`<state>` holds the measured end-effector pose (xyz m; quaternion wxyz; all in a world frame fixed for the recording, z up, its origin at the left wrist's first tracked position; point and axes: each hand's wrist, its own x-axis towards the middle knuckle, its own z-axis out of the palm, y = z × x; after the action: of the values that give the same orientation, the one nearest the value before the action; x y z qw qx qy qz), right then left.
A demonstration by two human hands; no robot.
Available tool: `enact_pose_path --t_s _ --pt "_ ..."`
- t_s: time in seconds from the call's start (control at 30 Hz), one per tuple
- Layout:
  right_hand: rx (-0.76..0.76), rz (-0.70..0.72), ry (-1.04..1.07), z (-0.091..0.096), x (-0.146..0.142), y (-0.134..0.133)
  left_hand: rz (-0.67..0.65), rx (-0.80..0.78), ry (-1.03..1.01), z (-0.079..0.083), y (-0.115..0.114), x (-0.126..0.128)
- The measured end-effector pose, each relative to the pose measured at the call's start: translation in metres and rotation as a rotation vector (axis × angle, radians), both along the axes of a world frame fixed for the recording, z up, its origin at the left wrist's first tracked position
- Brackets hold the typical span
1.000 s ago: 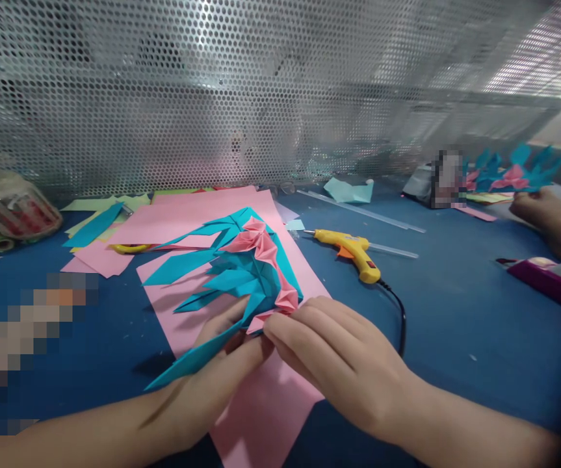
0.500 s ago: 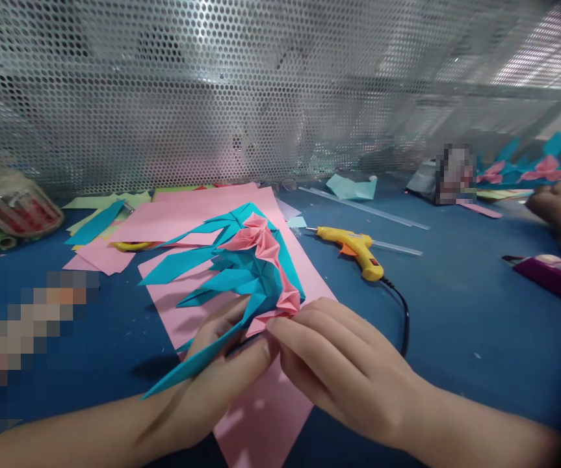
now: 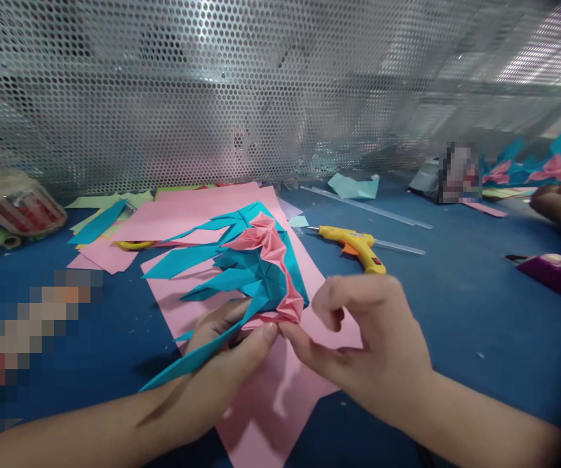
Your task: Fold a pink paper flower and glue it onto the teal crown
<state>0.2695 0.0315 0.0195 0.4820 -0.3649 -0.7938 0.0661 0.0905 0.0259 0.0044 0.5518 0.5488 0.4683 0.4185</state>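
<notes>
A folded paper piece [image 3: 246, 266] of long teal points with a row of pink folds along one side lies over pink paper sheets [image 3: 197, 214] on the blue table. My left hand [image 3: 221, 370] grips its near end, thumb on top beside the pink folds, a teal point sticking out past the wrist. My right hand [image 3: 372, 344] is raised, thumb tip touching the last pink fold, index finger curled above.
A yellow glue gun [image 3: 355, 247] with a black cord lies right of the paper. Glue sticks [image 3: 368, 211], paper scraps [image 3: 99, 224], yellow-handled scissors [image 3: 131, 246] and a plastic pack [image 3: 14, 208] lie near the perforated metal wall. Another person's hand [image 3: 560, 208] rests far right by similar paper pieces.
My right hand has lifted off the paper and curled its fingers; only the thumb stays at the pink fold. The left hand keeps its grip.
</notes>
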Motion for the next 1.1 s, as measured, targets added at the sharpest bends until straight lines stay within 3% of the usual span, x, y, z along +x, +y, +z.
enact_pose_path --t_s 0.13,0.27,0.37,0.7,0.9,1.1 --pt "-0.155 -0.066 0.216 -0.006 0.003 0.011 -0.038 0.033 0.062 0.004 0.001 -0.002" --pt "-0.572 0.183 0.214 -0.006 0.004 0.019 -0.045 0.014 0.065 0.001 0.002 -0.002" --pt "-0.725 0.331 0.278 -0.005 0.005 0.020 -0.036 -0.040 0.034 -0.003 0.002 -0.001" --pt "-0.685 0.376 0.319 -0.006 0.006 0.018 0.009 -0.067 -0.088 0.000 0.002 0.002" --pt "-0.659 0.382 0.226 -0.010 0.011 0.021 -0.076 -0.028 -0.100 0.001 0.004 0.001" --pt "-0.633 0.407 0.234 -0.007 0.011 0.019 -0.079 0.001 -0.159 -0.001 0.005 0.004"
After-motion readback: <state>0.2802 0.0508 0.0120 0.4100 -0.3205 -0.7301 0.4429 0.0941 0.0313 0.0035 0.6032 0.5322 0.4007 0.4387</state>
